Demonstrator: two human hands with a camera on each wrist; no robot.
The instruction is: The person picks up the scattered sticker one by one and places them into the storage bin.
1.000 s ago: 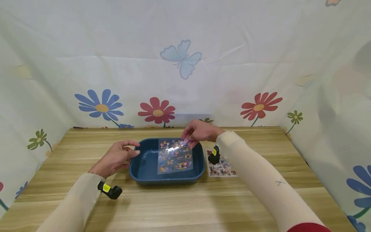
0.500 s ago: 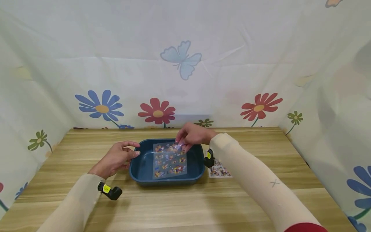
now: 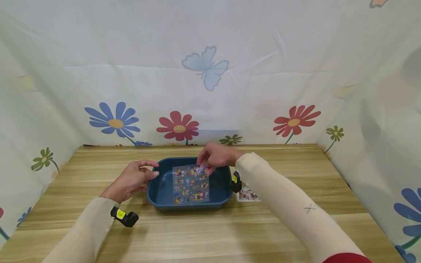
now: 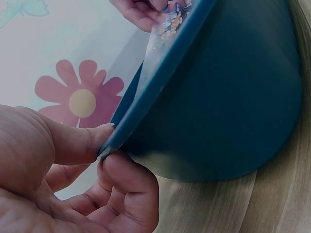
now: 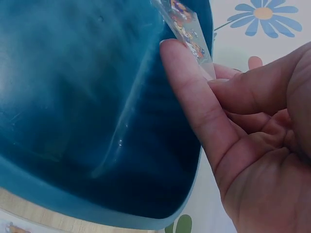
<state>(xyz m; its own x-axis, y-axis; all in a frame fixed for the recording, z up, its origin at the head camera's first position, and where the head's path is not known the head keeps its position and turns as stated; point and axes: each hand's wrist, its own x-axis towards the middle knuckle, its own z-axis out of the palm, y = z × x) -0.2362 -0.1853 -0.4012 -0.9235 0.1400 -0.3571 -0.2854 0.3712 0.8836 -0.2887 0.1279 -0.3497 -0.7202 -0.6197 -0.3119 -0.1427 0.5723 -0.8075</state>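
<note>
A dark blue plastic basin [image 3: 219,187] stands on the table, its corners rounded. My left hand [image 3: 133,179] pinches its left rim, thumb on the inner side and a curled finger beneath, as the left wrist view shows on the basin [image 4: 218,107]. Inside the basin's outline is a clear sticker sheet [image 3: 190,187] printed with small colourful figures. My right hand [image 3: 217,156] pinches the upper right corner of that sheet between thumb and fingers. In the right wrist view the sheet [image 5: 187,29] appears edge-on near the fingertips. Whether its lower edge touches the basin floor I cannot tell.
Another colourful sticker sheet [image 3: 247,195] on white backing lies on the table right of the basin, partly covered by the right forearm. A flowered cloth [image 3: 263,91] hangs behind the wooden table [image 3: 184,237]. Black wrist cameras sit on both forearms.
My right hand has moved left and slightly down, carrying the sticker sheet further over the middle of the basin. My left hand and the basin have stayed where they were.
</note>
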